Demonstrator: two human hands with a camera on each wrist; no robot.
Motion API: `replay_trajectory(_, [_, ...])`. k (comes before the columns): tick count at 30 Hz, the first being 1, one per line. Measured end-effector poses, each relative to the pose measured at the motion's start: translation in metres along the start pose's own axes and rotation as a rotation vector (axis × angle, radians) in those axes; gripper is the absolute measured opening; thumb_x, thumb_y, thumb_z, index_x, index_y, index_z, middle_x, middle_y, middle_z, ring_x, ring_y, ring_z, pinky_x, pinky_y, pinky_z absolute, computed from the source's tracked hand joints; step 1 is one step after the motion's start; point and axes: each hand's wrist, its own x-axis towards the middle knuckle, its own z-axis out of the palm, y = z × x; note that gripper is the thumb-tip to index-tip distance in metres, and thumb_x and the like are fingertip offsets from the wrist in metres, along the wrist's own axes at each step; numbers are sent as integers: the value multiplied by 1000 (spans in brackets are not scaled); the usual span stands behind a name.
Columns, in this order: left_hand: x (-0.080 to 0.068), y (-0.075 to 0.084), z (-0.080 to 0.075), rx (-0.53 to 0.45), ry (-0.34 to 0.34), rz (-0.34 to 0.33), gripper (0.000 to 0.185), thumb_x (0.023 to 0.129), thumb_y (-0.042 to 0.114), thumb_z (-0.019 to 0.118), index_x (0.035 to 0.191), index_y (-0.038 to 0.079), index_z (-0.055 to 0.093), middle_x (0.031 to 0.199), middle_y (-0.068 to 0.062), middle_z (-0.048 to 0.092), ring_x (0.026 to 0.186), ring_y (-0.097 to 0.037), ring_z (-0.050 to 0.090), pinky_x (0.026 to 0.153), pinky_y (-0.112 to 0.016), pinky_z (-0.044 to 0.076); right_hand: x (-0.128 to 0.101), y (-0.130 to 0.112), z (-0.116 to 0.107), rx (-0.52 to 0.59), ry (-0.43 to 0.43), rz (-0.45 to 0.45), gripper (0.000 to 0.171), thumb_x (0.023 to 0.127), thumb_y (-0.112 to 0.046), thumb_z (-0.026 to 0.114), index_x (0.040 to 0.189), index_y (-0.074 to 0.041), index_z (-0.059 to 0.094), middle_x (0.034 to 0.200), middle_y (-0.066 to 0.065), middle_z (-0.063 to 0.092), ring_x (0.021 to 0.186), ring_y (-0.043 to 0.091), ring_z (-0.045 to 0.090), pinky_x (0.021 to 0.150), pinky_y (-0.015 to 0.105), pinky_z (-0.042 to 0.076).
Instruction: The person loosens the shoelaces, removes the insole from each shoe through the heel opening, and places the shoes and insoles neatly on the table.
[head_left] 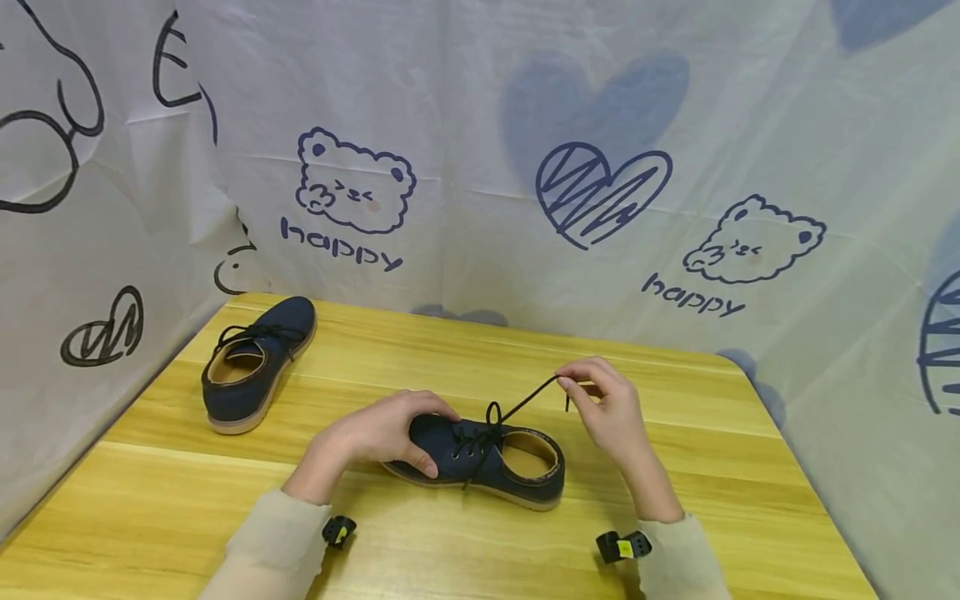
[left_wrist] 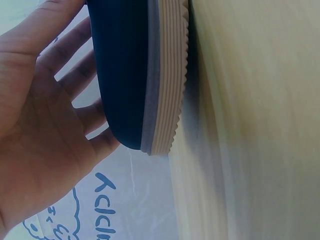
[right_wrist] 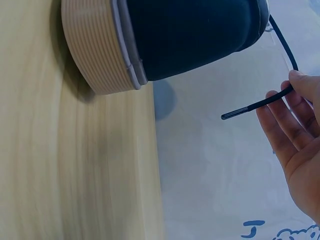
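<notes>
A dark blue lace-up shoe (head_left: 480, 475) lies sole down on the table, toe to the left and heel to the right. My left hand (head_left: 390, 429) grips its toe, thumb on the near side and fingers over the far side. In the left wrist view the fingers pass behind the toe (left_wrist: 122, 75), partly hidden by it. Up and right of the shoe, my right hand (head_left: 607, 408) pinches a black shoelace (head_left: 528, 398) between thumb and fingers, stretched taut from the knot. A short tip (right_wrist: 235, 113) hangs past the fingers. A small lace loop (head_left: 492, 412) stands above the tongue.
A matching shoe (head_left: 258, 362), its laces tied, stands at the back left of the wooden table (head_left: 675, 467). White cloth (head_left: 465, 125) printed with bears and hearts hangs behind the table and along its left side.
</notes>
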Motion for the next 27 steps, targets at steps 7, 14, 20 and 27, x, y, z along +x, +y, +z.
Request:
replay_trajectory(7, [1, 1, 0, 1, -3, -3, 68, 75, 24, 96, 137, 21, 68, 142, -1, 61, 136, -32, 52, 111, -52, 44, 0, 3, -3, 14, 16, -11, 13, 95, 2, 72, 104, -5, 77, 103, 6, 73, 93, 21, 69, 77, 18, 58])
replay_trajectory(14, [0, 2, 0, 5, -2, -2, 68, 75, 25, 96, 136, 22, 68, 142, -1, 61, 136, -33, 52, 112, -53, 44, 2, 2, -8, 13, 48, 0, 13, 95, 4, 72, 102, -5, 78, 102, 7, 73, 92, 18, 69, 76, 16, 57])
replay_trajectory(20, [0, 2, -1, 2, -2, 0, 68, 75, 26, 96, 137, 22, 67, 143, -2, 61, 136, -34, 52, 112, -54, 44, 3, 6, -15, 2, 87, 26, 9, 94, 5, 73, 100, 0, 77, 101, 12, 72, 91, 3, 66, 77, 15, 56])
replay_trajectory(27, [0, 2, 0, -1, -3, -1, 68, 75, 26, 96, 136, 21, 68, 142, -2, 62, 136, -33, 53, 112, -53, 43, 2, 12, -25, -12, 102, 98, 7, 96, 2, 72, 101, -1, 77, 103, 10, 73, 93, -1, 64, 78, 11, 54])
